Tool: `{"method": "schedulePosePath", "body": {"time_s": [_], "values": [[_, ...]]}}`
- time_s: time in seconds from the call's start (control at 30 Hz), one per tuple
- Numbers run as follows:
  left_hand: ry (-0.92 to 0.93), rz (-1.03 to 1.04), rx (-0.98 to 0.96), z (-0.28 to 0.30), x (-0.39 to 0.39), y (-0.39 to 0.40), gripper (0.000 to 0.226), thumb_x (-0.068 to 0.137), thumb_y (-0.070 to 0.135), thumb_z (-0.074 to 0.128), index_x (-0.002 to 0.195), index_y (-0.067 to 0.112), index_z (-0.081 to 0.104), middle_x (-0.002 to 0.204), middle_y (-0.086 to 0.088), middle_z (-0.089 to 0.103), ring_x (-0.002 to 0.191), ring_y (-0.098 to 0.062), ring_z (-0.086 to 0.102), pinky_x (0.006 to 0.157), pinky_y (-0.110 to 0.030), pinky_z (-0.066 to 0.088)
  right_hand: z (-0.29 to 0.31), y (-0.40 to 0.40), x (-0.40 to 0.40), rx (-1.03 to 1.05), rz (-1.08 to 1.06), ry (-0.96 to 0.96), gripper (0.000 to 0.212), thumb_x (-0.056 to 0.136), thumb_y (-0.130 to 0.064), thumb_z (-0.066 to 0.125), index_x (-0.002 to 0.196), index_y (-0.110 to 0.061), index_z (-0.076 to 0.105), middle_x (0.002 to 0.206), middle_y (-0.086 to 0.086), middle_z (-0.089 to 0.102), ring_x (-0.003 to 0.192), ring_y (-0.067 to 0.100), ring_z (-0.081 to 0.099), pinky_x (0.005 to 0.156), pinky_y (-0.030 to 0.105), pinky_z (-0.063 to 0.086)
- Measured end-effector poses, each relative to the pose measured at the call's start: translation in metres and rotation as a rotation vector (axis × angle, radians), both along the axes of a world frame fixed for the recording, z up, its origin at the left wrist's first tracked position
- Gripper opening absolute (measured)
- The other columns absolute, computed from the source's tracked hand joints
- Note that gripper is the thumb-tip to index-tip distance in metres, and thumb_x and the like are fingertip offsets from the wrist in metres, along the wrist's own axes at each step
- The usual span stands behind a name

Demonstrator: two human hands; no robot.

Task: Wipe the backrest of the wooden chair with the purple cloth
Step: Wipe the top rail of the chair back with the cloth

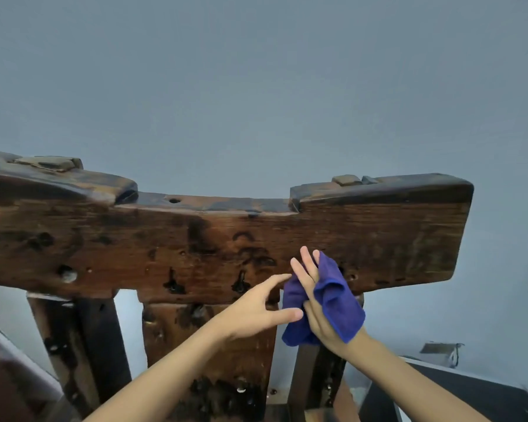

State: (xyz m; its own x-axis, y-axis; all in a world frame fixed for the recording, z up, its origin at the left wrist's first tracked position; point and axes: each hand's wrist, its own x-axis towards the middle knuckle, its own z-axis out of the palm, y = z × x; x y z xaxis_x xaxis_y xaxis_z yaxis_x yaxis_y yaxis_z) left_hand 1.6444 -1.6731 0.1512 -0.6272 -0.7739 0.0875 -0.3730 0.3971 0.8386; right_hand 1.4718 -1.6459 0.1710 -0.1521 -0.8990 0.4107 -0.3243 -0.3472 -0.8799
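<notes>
The wooden chair's backrest (226, 242) is a wide dark plank with knots and holes, set on upright slats (208, 345). In front of its lower right part, my right hand (313, 300) stands with straight fingers pointing up. The purple cloth (336, 303) is draped around that hand, bunched on both sides of it. My left hand (256, 312) reaches in from the left with spread fingers. Its index fingertip and thumb tip touch the cloth's left fold. The cloth lies close against the plank; whether it touches the wood I cannot tell.
A plain grey-blue wall fills the view behind the chair. A dark piece of furniture (9, 379) sits at the lower left. A dark flat surface (470, 394) with a small object (442, 350) lies at the lower right.
</notes>
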Motion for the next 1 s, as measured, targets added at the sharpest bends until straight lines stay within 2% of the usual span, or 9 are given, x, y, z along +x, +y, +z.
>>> {"method": "schedulePosePath", "body": {"time_s": [0.1, 0.17, 0.23, 0.3, 0.37, 0.5, 0.63, 0.77, 1.0], "values": [[0.273, -0.101, 0.233, 0.012, -0.019, 0.006, 0.062, 0.086, 0.045, 0.077, 0.139, 0.024, 0.054, 0.137, 0.003, 0.066, 0.127, -0.014, 0.062, 0.111, -0.047, 0.047, -0.013, 0.028, -0.012, -0.17, 0.162, 0.466, 0.059, 0.101, -0.025, 0.046, 0.152, -0.006, 0.021, 0.158, -0.027, 0.011, 0.15, 0.028, 0.013, 0.124, 0.036, 0.015], [0.283, -0.128, 0.23, 0.014, -0.026, 0.01, 0.054, 0.086, 0.042, 0.077, 0.133, 0.023, 0.058, 0.131, 0.0, 0.069, 0.123, -0.017, 0.064, 0.109, -0.046, 0.049, -0.019, 0.039, -0.019, -0.124, 0.211, 0.367, 0.056, 0.106, -0.04, 0.04, 0.155, -0.019, 0.021, 0.158, -0.024, 0.013, 0.15, 0.0, 0.015, 0.12, 0.014, 0.015], [0.238, -0.121, 0.156, 0.013, -0.031, 0.014, 0.051, 0.083, 0.044, 0.08, 0.127, 0.026, 0.061, 0.128, 0.003, 0.07, 0.121, -0.016, 0.065, 0.11, -0.044, 0.048, -0.015, 0.042, -0.027, -0.072, 0.163, 0.301, 0.052, 0.107, -0.015, 0.04, 0.154, -0.027, 0.022, 0.161, -0.013, 0.024, 0.142, -0.019, 0.018, 0.117, 0.009, 0.021], [0.196, -0.097, 0.091, 0.011, -0.035, 0.018, 0.045, 0.078, 0.046, 0.084, 0.117, 0.031, 0.066, 0.121, 0.004, 0.073, 0.115, -0.016, 0.068, 0.106, -0.045, 0.051, -0.015, 0.043, -0.04, 0.042, 0.162, 0.264, 0.057, 0.105, 0.002, 0.04, 0.151, -0.031, 0.035, 0.154, -0.013, 0.041, 0.14, -0.009, 0.036, 0.115, 0.017, 0.034], [0.152, -0.046, 0.042, 0.009, -0.038, 0.02, 0.033, 0.076, 0.046, 0.085, 0.103, 0.036, 0.07, 0.11, 0.006, 0.076, 0.107, -0.015, 0.07, 0.099, -0.045, 0.055, -0.02, 0.045, -0.052, 0.141, 0.206, 0.178, 0.045, 0.108, -0.008, 0.043, 0.145, -0.032, 0.047, 0.142, -0.012, 0.057, 0.13, 0.005, 0.054, 0.11, 0.025, 0.042], [0.042, 0.049, -0.065, 0.01, -0.044, 0.019, 0.008, 0.088, 0.023, 0.071, 0.094, 0.021, 0.076, 0.095, 0.004, 0.078, 0.09, -0.01, 0.073, 0.088, -0.039, 0.058, -0.029, 0.05, -0.068, 0.202, 0.116, 0.215, 0.033, 0.108, -0.024, 0.045, 0.135, -0.039, 0.056, 0.14, -0.02, 0.057, 0.132, -0.002, 0.051, 0.117, 0.029, 0.037], [-0.088, 0.118, -0.183, 0.018, -0.038, 0.018, 0.022, 0.097, 0.015, 0.056, 0.093, 0.022, 0.077, 0.092, 0.006, 0.077, 0.09, -0.013, 0.069, 0.082, -0.032, 0.052, -0.033, 0.058, -0.087, 0.252, 0.073, 0.399, 0.03, 0.106, -0.025, 0.051, 0.128, -0.043, 0.06, 0.146, -0.017, 0.046, 0.134, 0.004, 0.045, 0.114, 0.033, 0.039], [-0.161, 0.117, -0.275, 0.016, -0.036, 0.019, 0.022, 0.099, 0.021, 0.053, 0.088, 0.025, 0.072, 0.077, 0.013, 0.068, 0.078, -0.006, 0.06, 0.073, -0.03, 0.044, -0.032, 0.07, -0.094, 0.243, 0.016, 0.644, 0.027, 0.093, -0.012, 0.058, 0.108, -0.028, 0.074, 0.112, -0.01, 0.068, 0.102, 0.005, 0.061, 0.094, 0.035, 0.054], [-0.095, 0.09, -0.155, 0.006, -0.03, 0.02, 0.035, 0.105, 0.023, 0.048, 0.072, 0.025, 0.062, 0.072, 0.014, 0.06, 0.07, -0.007, 0.054, 0.075, -0.037, 0.042, -0.048, 0.086, -0.097, 0.419, -0.073, 0.606, 0.021, 0.101, -0.016, 0.051, 0.101, -0.032, 0.065, 0.094, -0.011, 0.068, 0.087, 0.009, 0.065, 0.076, 0.021, 0.055]]}}
